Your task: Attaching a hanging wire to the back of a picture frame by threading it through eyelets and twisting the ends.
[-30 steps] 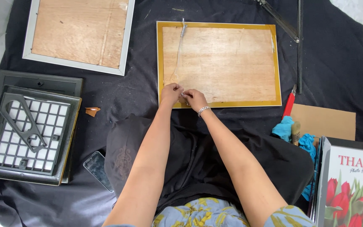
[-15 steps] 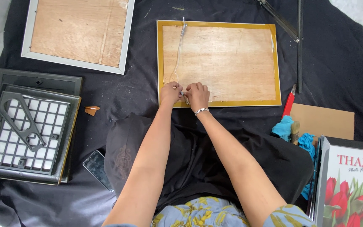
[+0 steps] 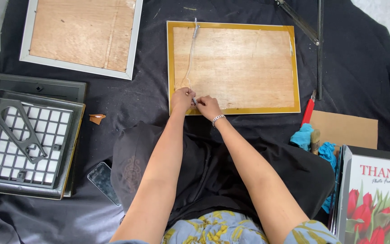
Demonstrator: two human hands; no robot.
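Fingers pinched at yellow frame edge

So there's a yellow-bordered picture frame lying face down in the upper middle of the frame, its plywood backing facing up. A thin string runs down its left part, from the top edge to a small metal bit at the bottom edge.
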